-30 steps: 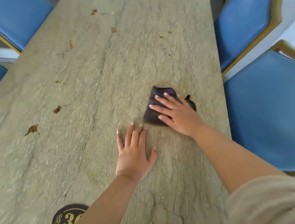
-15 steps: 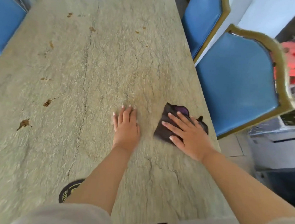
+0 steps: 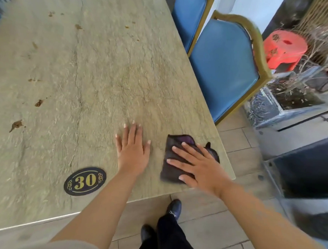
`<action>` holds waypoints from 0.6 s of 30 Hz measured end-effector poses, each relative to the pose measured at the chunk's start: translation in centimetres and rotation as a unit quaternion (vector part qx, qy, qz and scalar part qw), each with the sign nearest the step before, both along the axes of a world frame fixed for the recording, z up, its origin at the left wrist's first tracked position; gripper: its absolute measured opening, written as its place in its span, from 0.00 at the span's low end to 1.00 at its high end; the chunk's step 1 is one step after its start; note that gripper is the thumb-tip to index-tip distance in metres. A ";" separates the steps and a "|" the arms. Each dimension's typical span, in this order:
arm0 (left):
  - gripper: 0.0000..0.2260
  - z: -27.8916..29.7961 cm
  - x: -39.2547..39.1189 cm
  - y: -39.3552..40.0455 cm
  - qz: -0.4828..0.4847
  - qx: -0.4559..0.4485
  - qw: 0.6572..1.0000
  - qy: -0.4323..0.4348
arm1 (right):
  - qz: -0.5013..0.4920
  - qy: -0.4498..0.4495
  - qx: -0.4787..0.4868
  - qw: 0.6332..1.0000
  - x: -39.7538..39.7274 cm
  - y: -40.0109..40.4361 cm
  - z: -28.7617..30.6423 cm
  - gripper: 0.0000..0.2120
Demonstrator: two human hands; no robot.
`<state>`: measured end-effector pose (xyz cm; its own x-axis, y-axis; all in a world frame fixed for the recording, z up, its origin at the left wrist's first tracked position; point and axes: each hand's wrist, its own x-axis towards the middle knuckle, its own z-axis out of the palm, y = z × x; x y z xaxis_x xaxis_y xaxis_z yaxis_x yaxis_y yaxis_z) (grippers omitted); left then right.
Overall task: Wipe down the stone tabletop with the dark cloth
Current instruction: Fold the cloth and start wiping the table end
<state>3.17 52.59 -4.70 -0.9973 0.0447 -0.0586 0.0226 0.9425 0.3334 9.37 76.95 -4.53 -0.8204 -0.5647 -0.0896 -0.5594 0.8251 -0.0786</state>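
The grey-green stone tabletop (image 3: 97, 80) fills the left and middle of the head view. A folded dark cloth (image 3: 172, 156) lies near the table's near right corner. My right hand (image 3: 199, 167) presses flat on the cloth with fingers spread, covering its right part. My left hand (image 3: 133, 151) rests flat on the bare stone just left of the cloth, fingers apart, holding nothing. Several brown stains (image 3: 16, 125) dot the left and far parts of the tabletop.
A black oval plate with the number 30 (image 3: 85, 181) sits near the table's front edge. Two blue chairs (image 3: 224, 65) stand along the right side. A red stool (image 3: 284, 48) and a planter are further right. My shoes (image 3: 174, 209) show below the table edge.
My right hand has slid the cloth back toward the near right corner. My left hand has moved back with it. The view has dropped, and the front edge and number plate now show.
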 end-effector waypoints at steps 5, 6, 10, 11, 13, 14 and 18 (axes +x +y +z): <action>0.29 -0.4 0.6 1.4 0.020 -0.065 0.998 -0.004 | -0.356 -0.051 -0.017 0.933 -2.7 -1.8 1.1 0.26; 0.29 -0.4 0.6 1.4 0.020 -0.058 0.998 -0.007 | -0.372 -0.054 -0.017 0.927 -2.5 -3.6 1.1 0.27; 0.24 0.8 -0.1 0.7 0.030 -0.020 0.999 0.015 | -0.107 -0.022 -0.018 0.994 -0.1 -5.6 0.5 0.27; 0.22 1.1 -0.6 0.3 0.034 -0.017 0.999 0.027 | -0.031 -0.024 -0.018 0.999 -0.6 -4.4 0.4 0.26; 0.20 1.4 -1.9 -0.2 0.045 -0.024 0.998 0.038 | 0.053 -0.030 -0.009 0.998 -3.1 -2.3 0.6 0.25; 0.21 1.3 -2.7 -0.4 0.057 -0.032 0.997 0.030 | 0.057 -0.031 -0.004 0.998 -4.9 -1.6 0.6 0.25; 0.27 0.3 -5.4 -0.4 0.123 -0.063 0.990 -0.021 | -0.032 -0.016 -0.011 0.999 -13.1 -1.6 0.6 0.25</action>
